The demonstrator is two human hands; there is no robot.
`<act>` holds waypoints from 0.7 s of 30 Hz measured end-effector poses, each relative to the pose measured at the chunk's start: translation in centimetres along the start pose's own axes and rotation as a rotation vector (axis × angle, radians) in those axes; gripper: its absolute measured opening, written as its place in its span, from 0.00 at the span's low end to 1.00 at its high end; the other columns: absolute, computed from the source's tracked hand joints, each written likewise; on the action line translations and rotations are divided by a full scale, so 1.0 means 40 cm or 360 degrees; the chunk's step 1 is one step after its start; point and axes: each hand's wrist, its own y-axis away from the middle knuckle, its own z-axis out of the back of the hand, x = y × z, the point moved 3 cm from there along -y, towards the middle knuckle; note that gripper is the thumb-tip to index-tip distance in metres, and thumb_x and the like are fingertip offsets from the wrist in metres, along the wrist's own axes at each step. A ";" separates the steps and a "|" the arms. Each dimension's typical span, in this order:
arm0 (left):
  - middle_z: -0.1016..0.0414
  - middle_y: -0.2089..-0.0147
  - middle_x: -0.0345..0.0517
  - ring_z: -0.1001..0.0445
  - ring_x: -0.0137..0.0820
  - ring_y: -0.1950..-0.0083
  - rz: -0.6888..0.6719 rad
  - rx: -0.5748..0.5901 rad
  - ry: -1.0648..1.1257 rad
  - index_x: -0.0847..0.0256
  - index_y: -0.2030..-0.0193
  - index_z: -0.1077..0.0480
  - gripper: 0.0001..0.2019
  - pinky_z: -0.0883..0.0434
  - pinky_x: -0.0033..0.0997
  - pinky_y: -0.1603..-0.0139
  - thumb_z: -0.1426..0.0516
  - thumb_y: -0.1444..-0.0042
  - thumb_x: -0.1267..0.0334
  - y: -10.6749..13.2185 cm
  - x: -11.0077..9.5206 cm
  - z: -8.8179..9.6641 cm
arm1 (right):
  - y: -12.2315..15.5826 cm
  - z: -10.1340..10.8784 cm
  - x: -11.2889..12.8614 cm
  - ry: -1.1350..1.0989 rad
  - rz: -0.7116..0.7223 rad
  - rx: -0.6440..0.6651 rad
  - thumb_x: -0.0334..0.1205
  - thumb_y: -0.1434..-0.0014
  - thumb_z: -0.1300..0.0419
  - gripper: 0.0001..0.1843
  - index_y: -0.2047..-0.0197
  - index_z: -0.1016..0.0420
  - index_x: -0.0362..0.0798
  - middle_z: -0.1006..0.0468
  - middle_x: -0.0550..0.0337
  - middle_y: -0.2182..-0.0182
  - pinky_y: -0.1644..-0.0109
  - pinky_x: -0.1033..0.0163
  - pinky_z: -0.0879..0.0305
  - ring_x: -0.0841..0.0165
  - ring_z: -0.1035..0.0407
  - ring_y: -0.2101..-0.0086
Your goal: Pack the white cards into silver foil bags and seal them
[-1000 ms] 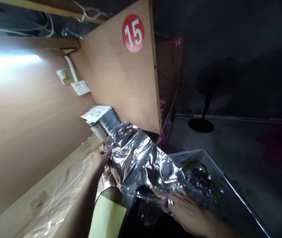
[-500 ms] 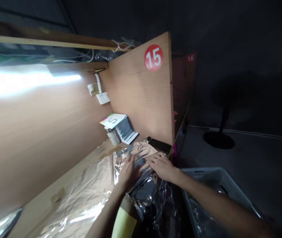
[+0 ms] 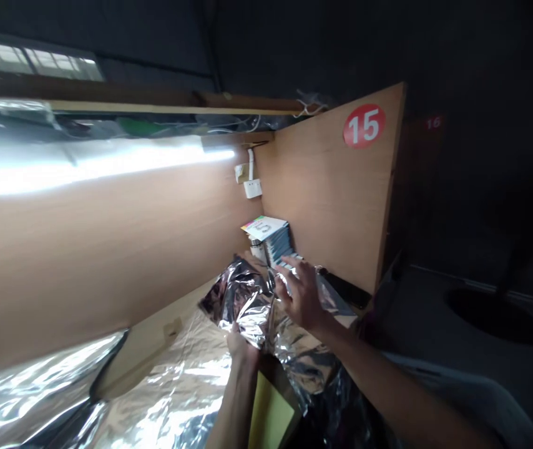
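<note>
A large silver foil sheet (image 3: pixel 186 368) lies crinkled along the table. My left hand (image 3: pixel 242 348) is closed on the sheet's near edge, thumb on top, and a crumpled flap of foil (image 3: pixel 243 299) stands up beyond it. To the right, my right hand (image 3: pixel 300 298) hovers over or lightly touches the foil, its fingers spread and slightly bent; contact is unclear. Just past its fingertips sits a stack of booklets (image 3: pixel 279 244) topped by a white card (image 3: pixel 266 228). Yellow paper (image 3: pixel 270 411) shows below, between my forearms.
A canister (image 3: pixel 258 251) stands beside the booklets. A dark flat object like a phone (image 3: pixel 351 292) lies at the foot of the wooden partition (image 3: pixel 327 193). A pale basket (image 3: pixel 463 377) is at lower right, with a fan's base (image 3: pixel 495 315) on the floor beyond. Another foil piece (image 3: pixel 46 386) lies left.
The camera view has turned left. My left hand has lifted a flap of the foil up and toward the back. My right hand has come off the flat sheet with its fingers spread.
</note>
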 end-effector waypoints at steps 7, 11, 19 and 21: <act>0.24 0.42 0.52 0.22 0.39 0.47 -0.0025 -0.0375 -0.0427 0.61 0.40 0.29 0.19 0.22 0.48 0.48 0.41 0.32 0.52 0.018 -0.044 0.127 | 0.064 -0.373 0.079 -0.0147 -0.0176 0.1460 0.59 0.28 0.50 0.35 0.25 0.40 0.52 0.49 0.46 0.24 0.25 0.36 0.62 0.47 0.56 0.26; 0.32 0.30 0.61 0.35 0.50 0.28 -0.0262 -0.0462 -0.0957 0.60 0.32 0.34 0.24 0.35 0.56 0.31 0.50 0.29 0.52 0.064 -0.084 0.180 | 0.142 -0.447 0.094 -0.0119 -0.0313 0.1703 0.62 0.30 0.48 0.38 0.25 0.40 0.52 0.48 0.44 0.24 0.27 0.29 0.68 0.43 0.57 0.26; 0.58 0.19 0.70 0.73 0.60 0.19 -0.0301 -0.0240 -0.1959 0.70 0.27 0.39 0.43 0.75 0.66 0.25 0.41 0.43 0.43 0.113 -0.018 0.213 | 0.099 -0.380 0.007 0.0117 -0.0937 0.1267 0.50 0.28 0.52 0.32 0.32 0.33 0.36 0.33 0.24 0.36 0.35 0.30 0.50 0.39 0.41 0.35; 0.60 0.19 0.68 0.74 0.59 0.18 -0.0308 -0.0219 -0.1974 0.69 0.27 0.40 0.43 0.76 0.64 0.25 0.42 0.42 0.42 0.111 -0.009 0.204 | 0.069 -0.360 -0.012 0.0062 -0.1034 0.1209 0.46 0.32 0.47 0.25 0.42 0.25 0.36 0.22 0.30 0.48 0.40 0.38 0.40 0.43 0.31 0.43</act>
